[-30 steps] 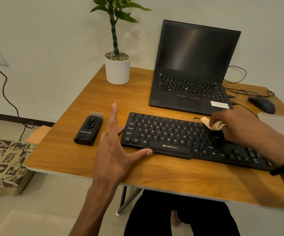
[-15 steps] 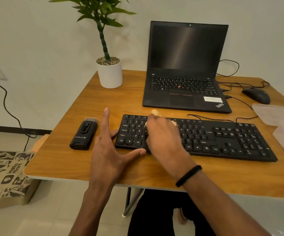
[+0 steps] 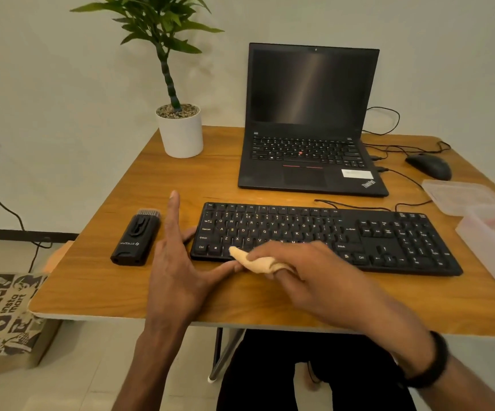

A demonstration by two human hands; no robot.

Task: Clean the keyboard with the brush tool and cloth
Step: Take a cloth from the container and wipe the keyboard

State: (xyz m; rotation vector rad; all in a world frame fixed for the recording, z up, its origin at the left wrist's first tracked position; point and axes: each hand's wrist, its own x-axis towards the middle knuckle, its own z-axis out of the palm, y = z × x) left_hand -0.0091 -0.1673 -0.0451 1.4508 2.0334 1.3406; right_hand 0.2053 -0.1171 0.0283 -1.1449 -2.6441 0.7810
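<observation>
Wooden desk (image 3: 139, 185) by a pale wall, with a black keyboard (image 3: 388, 241) in front of a laptop (image 3: 311, 114).
Right hand (image 3: 308, 271) grips a yellow cloth (image 3: 255, 262) at the keyboard's near edge; left hand (image 3: 175, 262), fingers straight and spread, braces the keyboard's left end; brush tool (image 3: 136, 240) lies just beside it.

1. There is a single view, from a wide-angle camera on the person's head, looking forward and down across the wooden table (image 3: 270, 298).
2. It sits close: both forearms rise from the bottom edge, and the keyboard (image 3: 359, 232) lies mid-frame.
3. It faces the far wall, with the laptop (image 3: 311, 120) straight ahead and the potted plant (image 3: 180, 132) left of centre.
4. The wide lens also takes in floor at the left and the person's lap under the table.
5. No second view shares the scene.
</observation>
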